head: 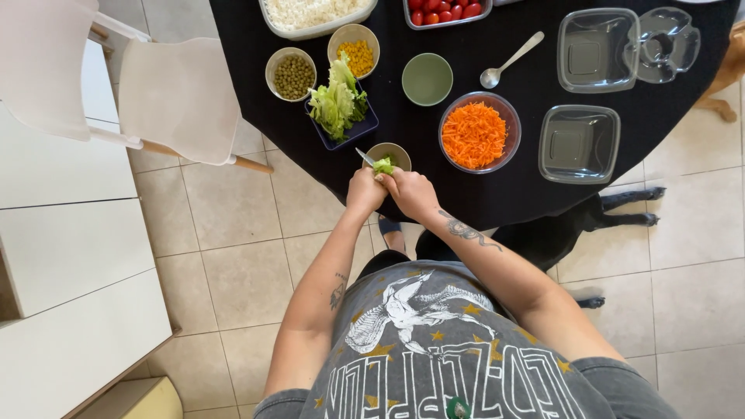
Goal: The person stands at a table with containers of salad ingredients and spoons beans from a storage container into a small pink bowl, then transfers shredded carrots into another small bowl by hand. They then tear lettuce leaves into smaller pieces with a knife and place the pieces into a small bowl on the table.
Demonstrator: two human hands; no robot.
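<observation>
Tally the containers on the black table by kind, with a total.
Round bowls: 5
Blue lettuce dish: 1
Food trays: 2
Empty clear plastic containers: 3
Total: 11

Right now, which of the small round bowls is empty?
The green bowl, left of the spoon. The others hold peas, corn or lettuce; this one shows only its bare inside.

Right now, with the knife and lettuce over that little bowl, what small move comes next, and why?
Probably draw the knife in the left hand through the lettuce piece pinched by the right hand, since both sit over the small bowl, where cuttings would drop.
</observation>
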